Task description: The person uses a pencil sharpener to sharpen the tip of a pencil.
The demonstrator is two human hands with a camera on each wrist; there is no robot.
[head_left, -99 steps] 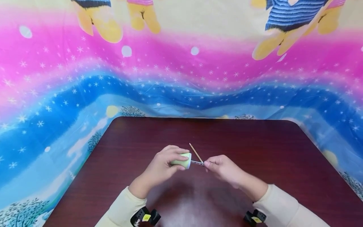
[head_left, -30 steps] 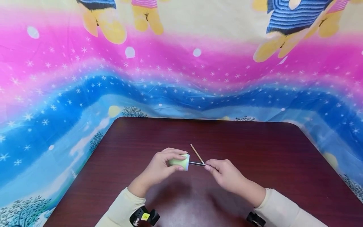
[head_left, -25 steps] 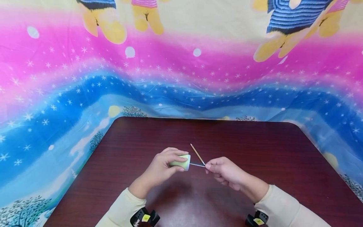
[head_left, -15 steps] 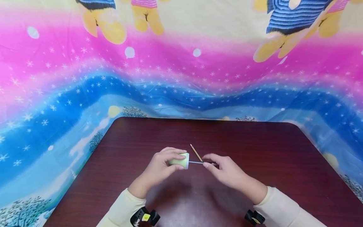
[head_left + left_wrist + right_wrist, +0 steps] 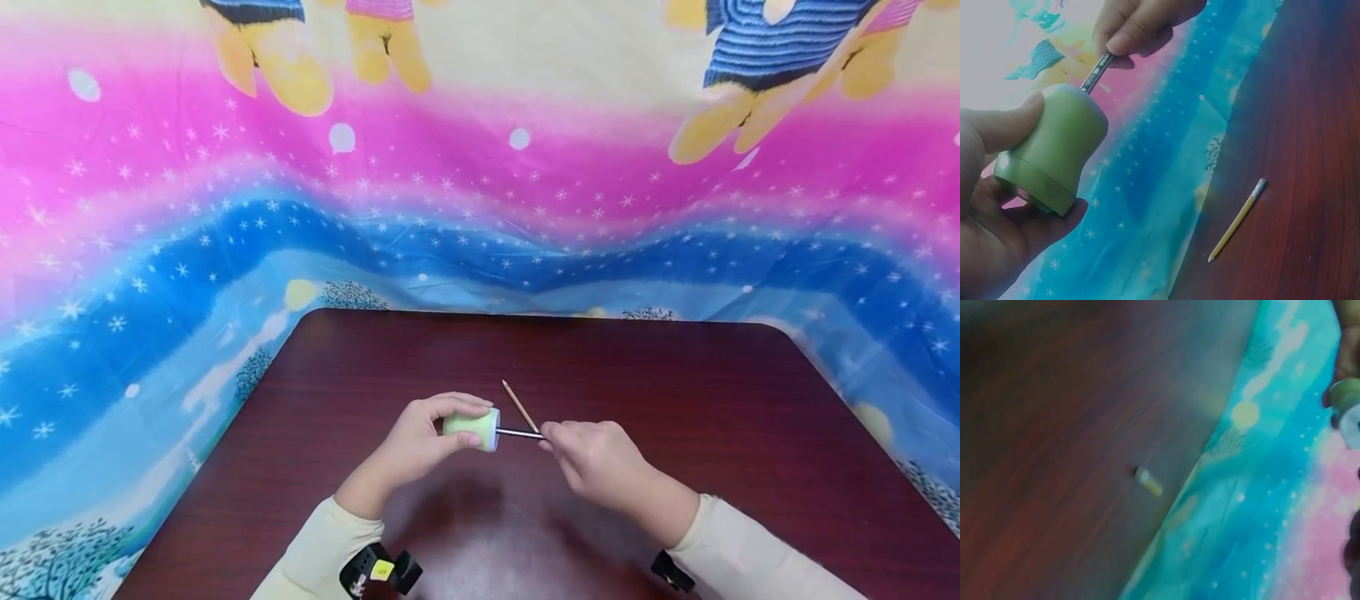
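Note:
My left hand (image 5: pixel 405 446) grips a green pencil sharpener (image 5: pixel 468 423) with a pale end, held tipped on its side above the table. From that end sticks a dark pencil (image 5: pixel 517 432), its tip hidden inside. The fingers of my right hand (image 5: pixel 600 460) pinch the pencil's other end. In the left wrist view the thumb and fingers curl round the sharpener (image 5: pixel 1063 140), and white lettering shows on the dark pencil (image 5: pixel 1096 74). The right wrist view is blurred; part of the sharpener (image 5: pixel 1344 397) appears at its right edge.
A yellow pencil (image 5: pixel 517 403) with a pale ferrule end lies on the dark red wooden table (image 5: pixel 360 358), just beyond the hands. Behind the table hangs a colourful printed cloth (image 5: pixel 465 183). Black wrist cameras (image 5: pixel 375 569) sit on both sleeves.
My right hand has repeatedly rolled at the wrist round the dark pencil and now has its knuckles up. The left hand keeps hold of the sharpener, its thumb slightly shifted. The yellow pencil stays put.

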